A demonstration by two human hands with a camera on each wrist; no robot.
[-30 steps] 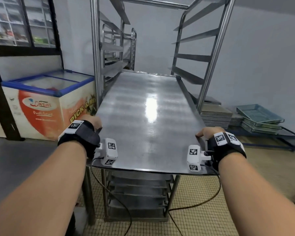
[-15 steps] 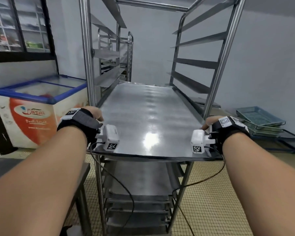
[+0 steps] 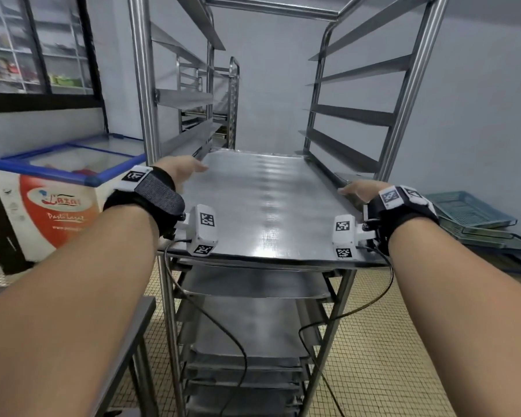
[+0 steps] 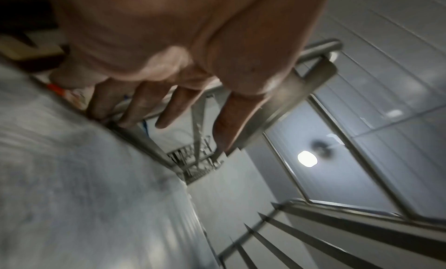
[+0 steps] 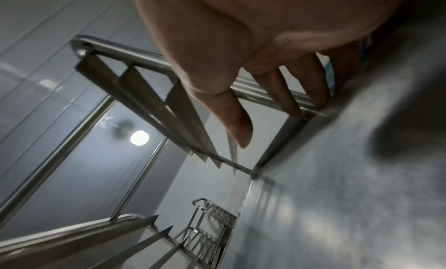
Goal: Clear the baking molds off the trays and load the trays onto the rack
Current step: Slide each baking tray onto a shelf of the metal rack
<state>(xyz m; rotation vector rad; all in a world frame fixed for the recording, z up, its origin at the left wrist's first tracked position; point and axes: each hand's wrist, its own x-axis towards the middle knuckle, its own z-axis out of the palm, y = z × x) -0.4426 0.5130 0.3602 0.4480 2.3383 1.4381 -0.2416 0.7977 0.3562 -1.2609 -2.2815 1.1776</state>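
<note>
A bare steel tray (image 3: pixel 265 206) lies flat on a pair of runners of the tall steel rack (image 3: pixel 142 85), its near edge sticking out toward me. My left hand (image 3: pixel 187 168) lies at the tray's left edge with its fingers (image 4: pixel 142 105) straight, the tips touching the rim. My right hand (image 3: pixel 355 189) is at the right edge, its fingers (image 5: pixel 289 93) likewise straight along the rim. In the wrist views the tray (image 4: pixel 72 196) (image 5: pixel 350 177) fills the lower half. No baking molds are in view.
Other trays (image 3: pixel 253 284) sit on the rack's lower runners; the runners above are bare. A chest freezer (image 3: pixel 57 188) stands to the left and a second rack (image 3: pixel 223 94) behind. Blue-green trays (image 3: pixel 469 212) are stacked on the floor at right. A steel table edge (image 3: pixel 127 341) is at lower left.
The tray has slid deeper into the rack. Both hands have moved forward along its sides, and their fingers have gone from curled over the edges to straight.
</note>
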